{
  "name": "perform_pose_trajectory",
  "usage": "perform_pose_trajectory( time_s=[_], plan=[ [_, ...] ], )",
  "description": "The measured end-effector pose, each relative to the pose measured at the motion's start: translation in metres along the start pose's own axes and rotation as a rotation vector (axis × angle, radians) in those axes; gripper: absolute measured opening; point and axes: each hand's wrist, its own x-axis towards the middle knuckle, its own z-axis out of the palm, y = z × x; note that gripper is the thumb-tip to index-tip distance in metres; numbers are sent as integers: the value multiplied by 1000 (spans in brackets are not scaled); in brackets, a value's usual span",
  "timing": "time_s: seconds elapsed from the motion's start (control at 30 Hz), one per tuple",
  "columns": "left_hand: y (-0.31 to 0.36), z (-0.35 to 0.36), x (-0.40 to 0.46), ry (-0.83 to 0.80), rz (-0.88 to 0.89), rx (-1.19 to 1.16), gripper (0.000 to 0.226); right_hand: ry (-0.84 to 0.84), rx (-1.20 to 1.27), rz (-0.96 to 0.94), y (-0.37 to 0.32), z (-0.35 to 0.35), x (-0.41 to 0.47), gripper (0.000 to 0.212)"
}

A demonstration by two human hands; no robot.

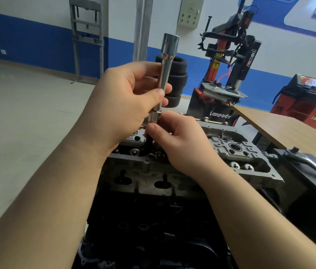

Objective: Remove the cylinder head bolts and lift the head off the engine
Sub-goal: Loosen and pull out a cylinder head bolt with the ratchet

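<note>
Chrome extension bar gripped upright in left hand; right hand pinches socket over dark bolt, probably, above cylinder head. Step: bolt removal. Next: free bolt, set aside.

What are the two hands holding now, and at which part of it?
The left hand grips the extension bar at mid-shaft. The right hand pinches the dark bolt just below the socket.

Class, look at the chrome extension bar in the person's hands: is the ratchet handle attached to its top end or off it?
Off. The extension bar's square-drive top is bare above the left hand, and the ratchet handle lies apart at the right.
</note>
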Motion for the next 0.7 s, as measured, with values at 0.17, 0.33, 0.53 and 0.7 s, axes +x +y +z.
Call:
perform_pose_trajectory(
  time_s=[0.17, 0.33, 0.53, 0.7],
  plan=[
    [2, 0, -2, 99, 32, 139, 32, 21, 144, 98, 3, -2, 4, 27],
    [4, 2, -2, 40, 18, 52, 25, 26, 186, 63, 11, -6, 3, 15],
    [3, 1, 1, 56, 28, 132, 36, -13, 264, 91, 7, -6, 2, 23],
    [5, 6, -1, 71, 45, 140, 29, 104, 117, 54, 7, -2, 2, 30]
  ],
)
